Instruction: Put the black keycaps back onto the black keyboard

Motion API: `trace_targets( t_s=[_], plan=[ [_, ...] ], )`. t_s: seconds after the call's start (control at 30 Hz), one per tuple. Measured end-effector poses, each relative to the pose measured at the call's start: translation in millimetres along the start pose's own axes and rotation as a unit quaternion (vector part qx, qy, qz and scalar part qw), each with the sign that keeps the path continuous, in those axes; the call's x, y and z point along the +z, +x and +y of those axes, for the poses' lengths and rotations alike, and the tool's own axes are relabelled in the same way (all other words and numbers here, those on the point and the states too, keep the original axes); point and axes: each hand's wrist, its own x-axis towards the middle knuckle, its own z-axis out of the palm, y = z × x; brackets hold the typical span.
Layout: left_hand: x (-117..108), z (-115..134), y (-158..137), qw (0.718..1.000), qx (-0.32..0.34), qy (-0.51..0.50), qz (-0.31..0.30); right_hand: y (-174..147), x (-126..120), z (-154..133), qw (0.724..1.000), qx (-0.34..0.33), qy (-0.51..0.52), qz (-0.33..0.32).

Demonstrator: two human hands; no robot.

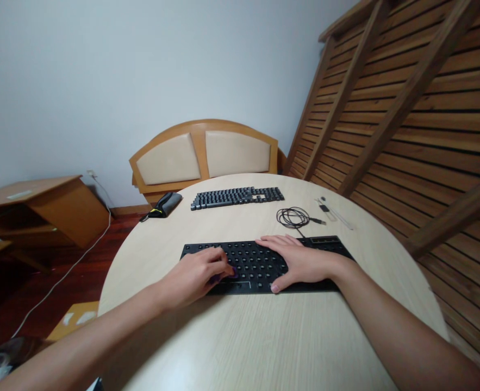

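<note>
A black keyboard [250,266] with its keycaps off lies flat near the middle of the round table, showing rows of bare switches. My left hand [205,269] is over its left half, fingers pinched on a small purple thing [232,272] that rests against the switches; the fingers mostly hide it, and I cannot make out its kind. Spread across the right half is my right hand [300,263], thumb at the near edge and fingers reaching to the far edge. Behind the keyboard, the black keycaps [227,197] are laid out in keyboard order.
A coiled black USB cable [292,217] sits behind the keyboard. Small tools [335,213] lie at the right, and a dark pouch [165,205] at the left rim. The pale round table [288,342] borders a wooden slatted panel [439,141] on the right.
</note>
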Motion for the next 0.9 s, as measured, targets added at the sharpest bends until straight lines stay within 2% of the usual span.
trace_targets(
  t_s=[0.17, 0.4, 0.6, 0.77, 0.9],
  plan=[
    [11.2, 8.9, -5.7, 0.997, 0.052, 0.036, -0.036, 0.1, 1.1, 1.6, 1.0, -0.005, -0.001, 0.005],
    [2.4, 3.8, -15.4, 0.993, 0.098, 0.051, -0.034, 1.3, 1.8, 0.9, 1.0, -0.001, -0.002, 0.008],
    [16.3, 17.4, -5.5, 0.995, 0.075, 0.056, 0.032, 0.1, 1.2, -2.1, 1.0, 0.008, -0.005, 0.001],
    [24.3, 32.2, 6.8, 0.992, 0.092, 0.085, -0.003, -1.0, 1.0, -3.1, 1.0, 0.007, -0.011, 0.001],
    [22.5, 33.0, 0.0, 0.989, 0.089, 0.113, -0.025, -0.7, 1.1, -2.8, 1.0, 0.004, -0.01, 0.005]
  ],
)
